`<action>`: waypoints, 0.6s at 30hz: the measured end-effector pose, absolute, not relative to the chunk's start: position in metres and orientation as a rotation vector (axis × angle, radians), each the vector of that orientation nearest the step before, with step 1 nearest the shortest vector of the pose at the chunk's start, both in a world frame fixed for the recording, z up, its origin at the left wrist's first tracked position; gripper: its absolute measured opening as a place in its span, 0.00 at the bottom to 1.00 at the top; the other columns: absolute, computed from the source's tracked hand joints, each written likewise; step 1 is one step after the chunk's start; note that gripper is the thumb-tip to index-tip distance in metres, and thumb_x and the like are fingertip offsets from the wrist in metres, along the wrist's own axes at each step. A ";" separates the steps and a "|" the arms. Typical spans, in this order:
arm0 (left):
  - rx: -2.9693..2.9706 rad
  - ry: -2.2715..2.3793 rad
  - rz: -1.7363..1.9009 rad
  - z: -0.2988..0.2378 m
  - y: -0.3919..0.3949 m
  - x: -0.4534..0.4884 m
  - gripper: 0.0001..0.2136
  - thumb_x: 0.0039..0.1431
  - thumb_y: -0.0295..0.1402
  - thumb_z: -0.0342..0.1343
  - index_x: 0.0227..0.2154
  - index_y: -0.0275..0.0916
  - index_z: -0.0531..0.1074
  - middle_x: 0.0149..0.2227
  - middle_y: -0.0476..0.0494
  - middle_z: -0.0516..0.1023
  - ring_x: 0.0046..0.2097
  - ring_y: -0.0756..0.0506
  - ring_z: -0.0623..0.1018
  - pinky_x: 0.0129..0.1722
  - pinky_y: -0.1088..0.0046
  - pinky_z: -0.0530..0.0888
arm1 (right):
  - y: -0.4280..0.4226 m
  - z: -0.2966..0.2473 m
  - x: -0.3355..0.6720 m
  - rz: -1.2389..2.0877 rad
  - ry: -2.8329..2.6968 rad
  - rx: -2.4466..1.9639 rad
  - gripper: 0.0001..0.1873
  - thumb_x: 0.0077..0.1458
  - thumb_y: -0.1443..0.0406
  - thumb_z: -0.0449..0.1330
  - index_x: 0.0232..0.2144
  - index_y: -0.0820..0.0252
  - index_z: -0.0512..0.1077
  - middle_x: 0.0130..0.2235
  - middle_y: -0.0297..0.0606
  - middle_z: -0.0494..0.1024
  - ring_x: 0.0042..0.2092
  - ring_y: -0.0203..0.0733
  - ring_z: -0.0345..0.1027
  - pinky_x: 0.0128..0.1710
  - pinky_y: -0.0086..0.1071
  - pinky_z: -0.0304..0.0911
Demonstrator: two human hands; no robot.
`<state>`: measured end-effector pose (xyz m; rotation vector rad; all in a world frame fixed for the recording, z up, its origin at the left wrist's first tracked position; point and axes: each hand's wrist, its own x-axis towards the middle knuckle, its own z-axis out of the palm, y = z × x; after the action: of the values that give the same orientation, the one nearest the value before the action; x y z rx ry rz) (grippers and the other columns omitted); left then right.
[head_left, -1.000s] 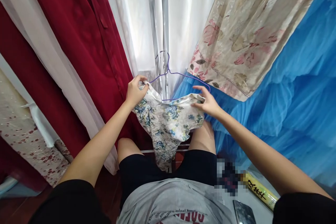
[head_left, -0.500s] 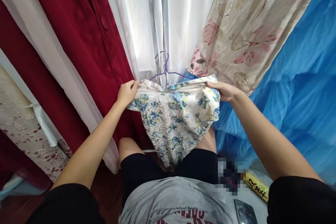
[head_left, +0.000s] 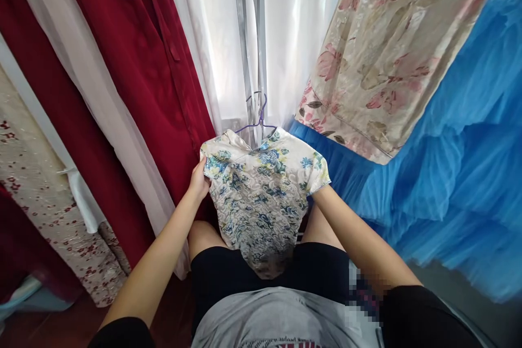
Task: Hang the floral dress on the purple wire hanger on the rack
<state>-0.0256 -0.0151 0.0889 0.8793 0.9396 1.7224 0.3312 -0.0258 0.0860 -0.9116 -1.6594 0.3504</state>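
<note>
A short-sleeved floral blouse (head_left: 261, 196), white with blue and yellow flowers, hangs in front of me on a purple wire hanger (head_left: 261, 119). Its lower end reaches down between my thighs. My left hand (head_left: 199, 179) is closed on the blouse's left sleeve edge, thumb in front. At the other side my right forearm (head_left: 354, 228) runs up to the right sleeve, and the hand itself is hidden behind or inside that sleeve. Both shoulders of the blouse now lie over the hanger's arms, and its V-shaped collar sits just below the hook.
Dark red drapes (head_left: 122, 65) and a pale pink cloth (head_left: 89, 76) hang on the left. White curtains (head_left: 302, 27) and grey metal poles (head_left: 244, 38) stand behind the hanger. A pink-flowered cloth (head_left: 379, 65) and blue tulle (head_left: 448, 174) hang on the right.
My right hand has let go of the right shoulder's top edge and gone under the sleeve. The right shoulder has dropped over the hanger. My left hand has slid lower on its sleeve.
</note>
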 end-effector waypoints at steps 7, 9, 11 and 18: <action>0.915 0.785 1.690 0.117 -0.035 -0.021 0.16 0.63 0.46 0.58 0.46 0.40 0.76 0.43 0.41 0.84 0.46 0.39 0.83 0.46 0.60 0.82 | -0.081 0.092 0.344 0.755 -0.986 -0.788 0.32 0.61 0.40 0.52 0.44 0.60 0.76 0.43 0.48 0.83 0.48 0.56 0.79 0.45 0.45 0.75; 0.936 0.784 1.773 0.138 -0.037 -0.017 0.14 0.63 0.45 0.58 0.44 0.41 0.76 0.42 0.43 0.83 0.45 0.41 0.83 0.45 0.63 0.82 | -0.091 0.104 0.342 0.769 -0.967 -0.765 0.26 0.58 0.45 0.60 0.44 0.60 0.76 0.48 0.49 0.83 0.50 0.57 0.78 0.46 0.45 0.75; 1.043 0.758 1.859 0.162 -0.040 -0.010 0.13 0.61 0.43 0.60 0.44 0.42 0.76 0.43 0.44 0.82 0.44 0.44 0.82 0.44 0.69 0.81 | -0.095 0.119 0.342 0.781 -0.930 -0.755 0.26 0.58 0.47 0.60 0.46 0.61 0.76 0.50 0.49 0.82 0.51 0.57 0.78 0.46 0.45 0.76; 2.045 1.124 1.951 0.180 -0.072 0.034 0.43 0.50 0.38 0.69 0.68 0.49 0.58 0.70 0.35 0.60 0.69 0.30 0.63 0.65 0.49 0.67 | -0.171 0.087 0.338 0.393 -0.933 -0.808 0.33 0.65 0.42 0.47 0.63 0.49 0.69 0.56 0.43 0.78 0.62 0.61 0.69 0.55 0.55 0.73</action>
<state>0.0340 -0.0715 0.1799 2.0450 1.1239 1.9513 0.3384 -0.1707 0.0873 -0.8080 -0.9330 0.3930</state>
